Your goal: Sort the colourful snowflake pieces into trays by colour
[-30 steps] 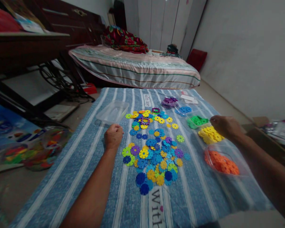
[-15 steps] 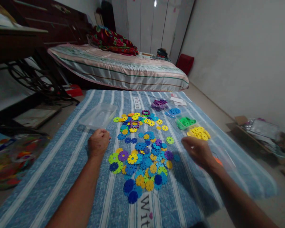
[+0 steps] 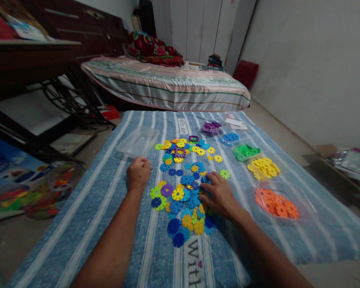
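Note:
My right hand [image 3: 219, 194] lies over the right side of a loose pile of notched plastic discs [image 3: 177, 194]. Its fingers are spread and touch the pile, hiding some pieces. The discs are blue, yellow, light green, orange-yellow and purple. Resting on the cloth left of the pile, my left hand [image 3: 139, 173] is curled into a loose fist, with nothing visible in it. Just beyond it stands a clear plastic box [image 3: 138, 142]. Two purple square frames [image 3: 180, 153] lie among the discs at the far end of the pile.
Along the right stand clear containers with orange discs [image 3: 276, 203], yellow discs [image 3: 263, 168], green pieces [image 3: 246, 152], blue discs [image 3: 230, 138] and purple pieces [image 3: 211, 128]. White cards [image 3: 236, 123] lie at the far right. A striped cloth [image 3: 105, 192] covers the table; a bed [image 3: 168, 86] stands beyond.
My right hand has moved left from beside the yellow container to the pile, and its fingers have spread. The orange discs now show fully. My left hand stays by the clear box; the view has shifted.

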